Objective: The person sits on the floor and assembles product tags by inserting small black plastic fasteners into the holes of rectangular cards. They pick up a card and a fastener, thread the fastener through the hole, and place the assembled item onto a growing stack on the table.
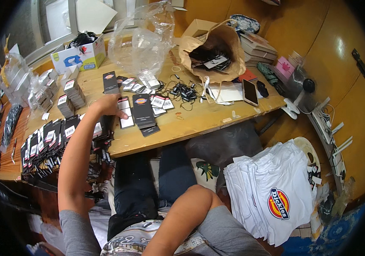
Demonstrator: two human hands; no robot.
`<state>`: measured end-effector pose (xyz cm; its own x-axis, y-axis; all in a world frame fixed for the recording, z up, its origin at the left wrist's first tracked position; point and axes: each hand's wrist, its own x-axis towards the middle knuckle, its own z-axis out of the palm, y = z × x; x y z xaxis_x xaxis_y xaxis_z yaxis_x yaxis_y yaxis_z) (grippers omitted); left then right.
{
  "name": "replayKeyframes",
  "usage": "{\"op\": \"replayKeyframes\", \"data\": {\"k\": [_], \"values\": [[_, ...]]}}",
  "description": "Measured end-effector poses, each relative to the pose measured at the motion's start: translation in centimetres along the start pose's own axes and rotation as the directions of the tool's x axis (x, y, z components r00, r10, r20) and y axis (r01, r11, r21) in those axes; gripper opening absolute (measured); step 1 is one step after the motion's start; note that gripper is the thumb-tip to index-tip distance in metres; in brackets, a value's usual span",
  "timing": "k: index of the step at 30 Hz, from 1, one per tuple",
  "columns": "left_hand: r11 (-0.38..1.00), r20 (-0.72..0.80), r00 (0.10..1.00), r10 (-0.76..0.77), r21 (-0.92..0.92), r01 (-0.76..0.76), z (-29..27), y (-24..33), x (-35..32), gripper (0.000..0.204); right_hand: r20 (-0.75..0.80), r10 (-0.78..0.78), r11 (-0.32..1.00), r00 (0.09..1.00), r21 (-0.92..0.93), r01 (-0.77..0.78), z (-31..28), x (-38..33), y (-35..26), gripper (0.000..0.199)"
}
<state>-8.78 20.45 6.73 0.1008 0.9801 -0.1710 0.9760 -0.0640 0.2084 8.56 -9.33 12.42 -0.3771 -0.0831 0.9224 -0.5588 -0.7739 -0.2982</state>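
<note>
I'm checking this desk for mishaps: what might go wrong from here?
The left hand, touching a white and black rectangular card tag, could push it out of place. The upright stacks of small white-labelled cards near the bare forearm might topple if bumped. The many black cardboard tags crowded along the near left edge could slip off.

The left hand point(109, 106) stretches forward; the right arm point(183, 217) bends inward.
</note>
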Motion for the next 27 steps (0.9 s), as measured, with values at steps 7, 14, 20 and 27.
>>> {"op": "replayKeyframes", "data": {"k": [7,14,20,27], "values": [[0.998,-0.044,0.998,-0.047,0.048,0.049,-0.2,0.8,-0.8,0.085,-0.556,0.023,-0.113,0.831,-0.827,-0.55,-10.5,-1.8,-14.7,0.021],[0.998,-0.434,0.899,0.06,0.039,-0.048,1.9,0.5,-0.9,0.082,-0.975,-0.144,-0.818,0.167,0.022,-0.574,-20.7,-7.3,-25.7,0.084],[0.888,-0.474,0.857,-0.201,-0.458,-0.044,1.0,0.5,-1.0,0.058,-0.967,-0.134,-0.832,0.218,-0.009,-0.554,-23.6,-8.0,-26.8,0.07],[0.909,-0.603,0.772,-0.2,-0.408,-0.083,0.9,0.7,-1.3,0.037,-0.938,-0.228,-0.659,0.26,-0.048,-0.751,-25.1,-8.4,-27.3,0.05]]}}
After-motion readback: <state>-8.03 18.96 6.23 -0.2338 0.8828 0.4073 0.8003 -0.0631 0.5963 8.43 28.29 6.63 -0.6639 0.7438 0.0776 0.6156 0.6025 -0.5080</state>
